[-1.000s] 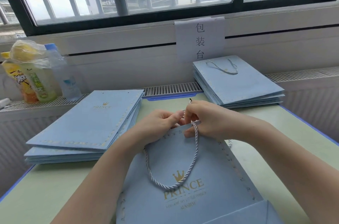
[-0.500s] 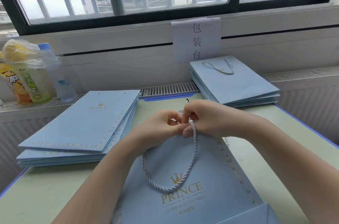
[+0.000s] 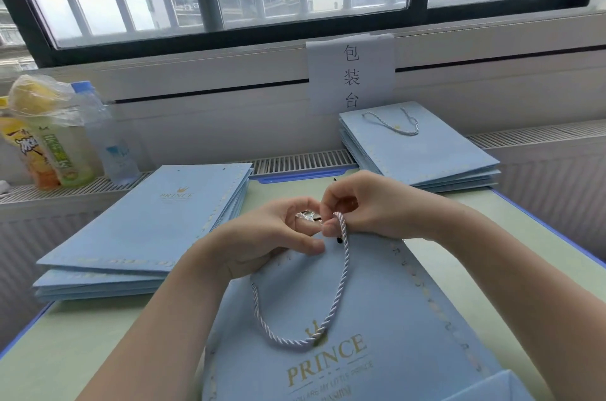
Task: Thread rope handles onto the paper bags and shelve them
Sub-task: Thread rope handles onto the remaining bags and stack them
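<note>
We saw a flat light-blue paper bag with a gold crown and the gold word PRINCE (image 3: 377,328) lying on the pale green tabletop with a blue edge (image 3: 82,345), directly in front of the person, its top edge under both hands. A twisted white-and-lilac rope handle (image 3: 341,285) hung in a loop over the bag's printed face: one end ran up from the loop to the right hand, the other went up under the left hand.

The right hand (image 3: 364,207) had its fingers curled and pinched the rope near the bag's upper edge, with a small black tip of the cord showing just below the fingers. The left hand (image 3: 272,236) was curled too, thumb and fingertips closed on the bag's top edge right beside the rope; a small shiny thing between the two hands was too blurred for us to make out.

To the left lay a stack of flat light-blue bags without handles (image 3: 141,226). At the far right, against the wall, sat a second stack of light-blue bags (image 3: 426,158), its top bag carrying a white rope handle (image 3: 396,125). A white paper sign with three black characters (image 3: 351,72) was stuck to the wall under the dark-framed window (image 3: 295,20). On the radiator ledge at far left stood a clear plastic water bottle with a blue cap (image 3: 108,138) and green and yellow drink bottles under a plastic bag (image 3: 49,138).
</note>
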Available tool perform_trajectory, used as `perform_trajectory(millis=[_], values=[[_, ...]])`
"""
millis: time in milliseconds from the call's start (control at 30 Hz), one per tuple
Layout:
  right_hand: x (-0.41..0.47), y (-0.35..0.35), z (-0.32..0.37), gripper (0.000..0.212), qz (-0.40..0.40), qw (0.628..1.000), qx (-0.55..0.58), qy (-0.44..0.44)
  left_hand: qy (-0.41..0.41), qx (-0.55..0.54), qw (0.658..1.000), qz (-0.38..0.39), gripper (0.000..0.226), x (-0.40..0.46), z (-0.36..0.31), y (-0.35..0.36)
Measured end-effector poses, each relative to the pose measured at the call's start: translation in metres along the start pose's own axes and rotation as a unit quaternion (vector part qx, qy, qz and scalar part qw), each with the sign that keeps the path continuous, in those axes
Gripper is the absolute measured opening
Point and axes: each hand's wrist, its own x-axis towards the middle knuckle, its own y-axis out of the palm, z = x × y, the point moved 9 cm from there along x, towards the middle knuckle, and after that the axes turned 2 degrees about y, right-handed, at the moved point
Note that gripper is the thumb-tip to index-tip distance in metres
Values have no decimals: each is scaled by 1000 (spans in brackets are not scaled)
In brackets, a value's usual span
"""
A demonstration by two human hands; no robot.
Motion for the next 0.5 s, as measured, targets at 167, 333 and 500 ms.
perform_trajectory(millis=[167, 333, 500], values=[[1, 3, 0, 16, 10, 1000, -8, -17, -15, -72, 997, 18, 54, 2, 7, 2], [1, 6, 8, 13, 14, 998, 17, -51, -21, -98, 993, 61, 28, -3, 2, 19], [2, 5, 6, 9, 0, 999, 8, -54, -18, -65, 998, 17, 28, 0, 3, 12]])
